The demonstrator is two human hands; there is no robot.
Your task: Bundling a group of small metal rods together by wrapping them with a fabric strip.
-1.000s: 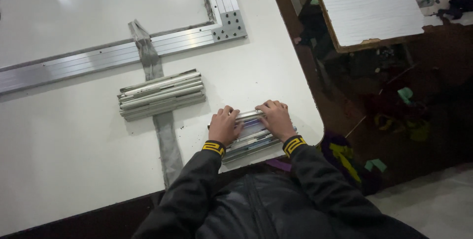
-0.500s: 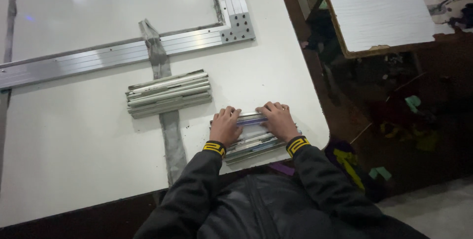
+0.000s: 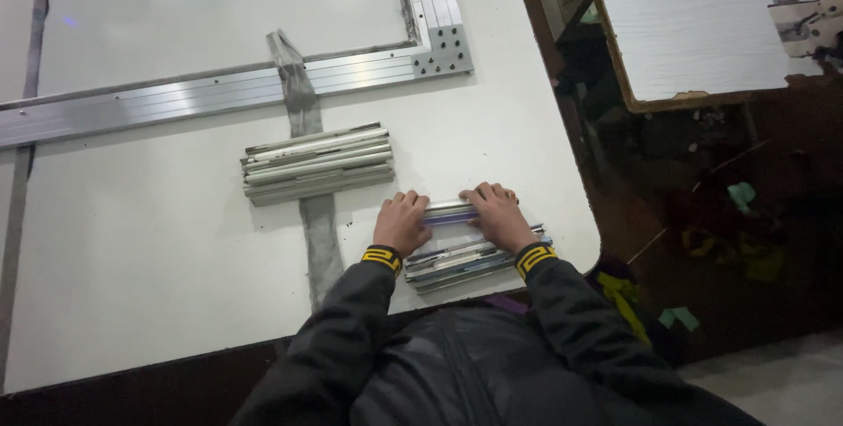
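Observation:
A row of short metal bars (image 3: 457,259) lies near the front edge of the white table (image 3: 132,259). My left hand (image 3: 402,223) rests on the row's left end and my right hand (image 3: 498,213) on its right side. Both hands press fingers-down on the farthest bar (image 3: 450,212), which shows between them. Whether the fingers curl around it is unclear. A second, separate bundle of grey metal bars (image 3: 316,163) lies a short way farther back and to the left, untouched.
A long aluminium frame (image 3: 219,90) with a corner bracket (image 3: 442,46) lies across the far table. A grey strap (image 3: 314,180) runs under the far bundle. The table's right edge drops to a dark floor; another white tabletop (image 3: 694,22) stands at right.
Both hands stay on the near row of bars. The view has shifted slightly, so the table contents sit a little farther right and lower in the picture.

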